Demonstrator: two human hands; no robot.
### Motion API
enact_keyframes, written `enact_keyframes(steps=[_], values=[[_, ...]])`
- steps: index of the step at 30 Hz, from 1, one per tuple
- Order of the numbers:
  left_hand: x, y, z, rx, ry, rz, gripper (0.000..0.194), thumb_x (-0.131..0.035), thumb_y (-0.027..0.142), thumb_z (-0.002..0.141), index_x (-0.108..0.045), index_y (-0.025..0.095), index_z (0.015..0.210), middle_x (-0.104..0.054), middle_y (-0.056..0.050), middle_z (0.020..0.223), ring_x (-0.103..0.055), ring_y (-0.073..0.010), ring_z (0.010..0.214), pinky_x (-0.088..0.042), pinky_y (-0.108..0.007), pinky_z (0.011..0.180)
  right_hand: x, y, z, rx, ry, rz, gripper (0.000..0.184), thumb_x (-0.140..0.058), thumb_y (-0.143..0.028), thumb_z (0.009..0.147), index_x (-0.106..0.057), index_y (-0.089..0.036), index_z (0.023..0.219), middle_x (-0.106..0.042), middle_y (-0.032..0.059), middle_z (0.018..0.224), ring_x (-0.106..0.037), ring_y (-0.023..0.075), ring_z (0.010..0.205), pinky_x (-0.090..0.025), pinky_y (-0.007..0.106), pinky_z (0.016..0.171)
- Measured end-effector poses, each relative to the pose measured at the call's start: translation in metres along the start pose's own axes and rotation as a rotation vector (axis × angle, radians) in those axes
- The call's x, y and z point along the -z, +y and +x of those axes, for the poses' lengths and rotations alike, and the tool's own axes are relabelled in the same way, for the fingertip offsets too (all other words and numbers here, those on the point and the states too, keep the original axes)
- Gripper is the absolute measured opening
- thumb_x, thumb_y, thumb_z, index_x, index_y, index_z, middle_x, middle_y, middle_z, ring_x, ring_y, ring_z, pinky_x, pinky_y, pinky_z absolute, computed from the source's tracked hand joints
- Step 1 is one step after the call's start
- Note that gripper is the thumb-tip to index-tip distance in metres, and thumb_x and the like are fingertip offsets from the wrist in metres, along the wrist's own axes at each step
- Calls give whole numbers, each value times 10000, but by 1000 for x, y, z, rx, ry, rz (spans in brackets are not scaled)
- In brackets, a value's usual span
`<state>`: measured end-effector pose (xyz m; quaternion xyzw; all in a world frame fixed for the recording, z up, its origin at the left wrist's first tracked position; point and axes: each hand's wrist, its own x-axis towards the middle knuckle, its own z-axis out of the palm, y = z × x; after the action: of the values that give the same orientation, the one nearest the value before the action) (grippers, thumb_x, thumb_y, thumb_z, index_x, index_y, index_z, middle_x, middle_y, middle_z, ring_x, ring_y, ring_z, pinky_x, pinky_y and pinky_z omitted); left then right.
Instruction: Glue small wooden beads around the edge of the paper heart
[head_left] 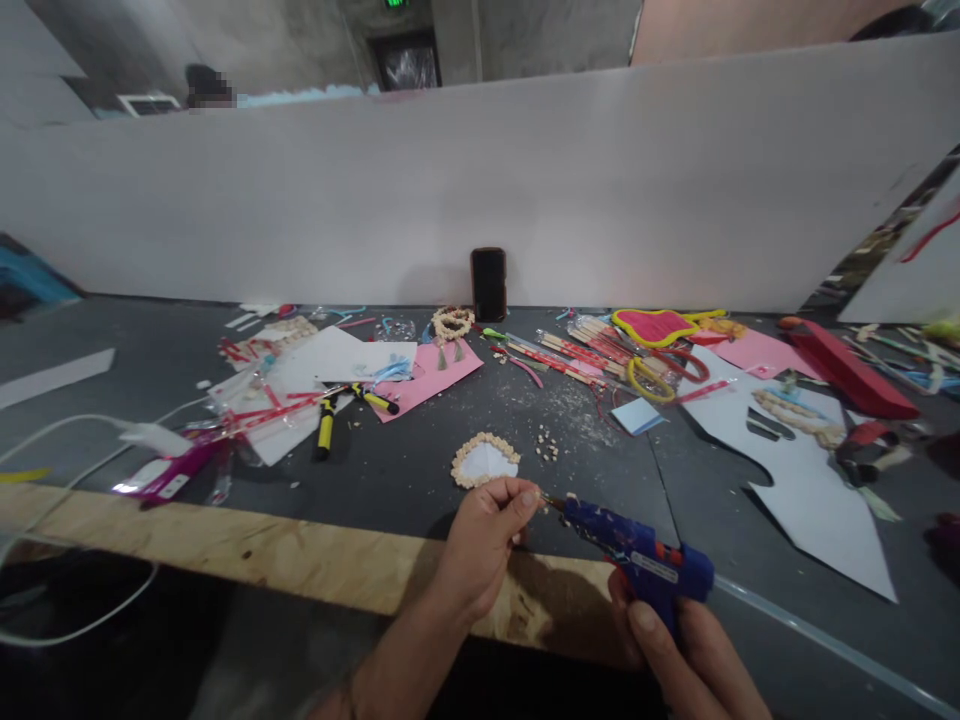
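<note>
My right hand (679, 650) grips a blue hot glue gun (637, 560) near the table's front edge, its nozzle pointing left. My left hand (484, 540) pinches something tiny at the nozzle tip; the piece is too small to identify. Just beyond my left fingers lies a white heart-shaped card (485, 461) rimmed with small beige beads. A little heap of loose beige beads (547, 445) sits to its right on the dark table (390, 470).
Yellow-handled pliers (326, 425), pink paper (427, 375), white sheets and red strips lie at the left. A phone (488, 284) leans on the white partition. Sticks, yellow scissors (649, 380), a large white cutout (802, 490) and a red case (847, 370) crowd the right. A wooden board (225, 545) edges the front.
</note>
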<state>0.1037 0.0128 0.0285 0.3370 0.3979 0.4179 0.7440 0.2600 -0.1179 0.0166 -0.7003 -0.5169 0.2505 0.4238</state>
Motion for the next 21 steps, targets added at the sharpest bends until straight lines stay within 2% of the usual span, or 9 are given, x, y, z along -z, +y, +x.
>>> enact_keyframes(steps=[5,8,11,13,15,16,19,21], values=[[0,-3,1,2,7,-19,387,-828,419,552,-634,129,717,-539,35,612,-368,-43,493,-273,-182,474,0,7,-3,-65,-49,33,376,-505,-505,831,-681,-214,992,-711,81,988,-669,221,861,-551,269,737],[1,-4,1,-4,-1,-30,363,-822,407,574,-632,129,711,-551,29,629,-379,-41,505,-280,-178,478,-1,2,-5,-97,-46,45,386,-507,-523,822,-686,-213,965,-717,77,934,-668,214,820,-550,262,712],[2,-3,1,-13,-2,-37,356,-819,403,583,-629,126,698,-581,6,684,-383,-41,520,-282,-178,478,4,-4,1,-143,35,76,408,-499,-546,815,-683,-212,959,-722,63,888,-669,209,823,-545,257,705],[4,-2,1,-25,1,-26,352,-813,406,591,-629,124,695,-584,-2,702,-371,-40,517,-280,-182,476,14,-4,13,-161,104,43,451,-470,-579,810,-682,-203,939,-724,59,838,-674,205,766,-544,258,640],[6,-1,1,-45,3,-1,342,-800,410,609,-629,127,695,-577,-1,700,-357,-40,515,-277,-186,479,29,2,32,-160,119,-92,488,-423,-610,809,-683,-200,856,-715,59,740,-662,204,651,-527,276,554],[7,-1,0,-57,9,17,335,-793,412,617,-629,130,696,-572,2,697,-354,-41,518,-275,-187,482,37,5,43,-157,130,-206,500,-411,-632,795,-673,-208,751,-689,54,635,-635,205,559,-496,285,486],[12,-3,0,-86,35,86,320,-775,420,636,-634,143,710,-549,17,674,-351,-49,529,-277,-193,499,56,16,69,-185,87,-534,515,-370,-645,799,-614,-229,618,-617,49,490,-584,221,447,-414,313,416],[15,-4,-1,-89,48,125,313,-766,423,644,-637,149,725,-523,28,647,-347,-55,533,-272,-196,502,62,18,77,-138,116,-658,496,-406,-644,787,-576,-241,553,-570,40,423,-543,221,380,-352,307,374]])
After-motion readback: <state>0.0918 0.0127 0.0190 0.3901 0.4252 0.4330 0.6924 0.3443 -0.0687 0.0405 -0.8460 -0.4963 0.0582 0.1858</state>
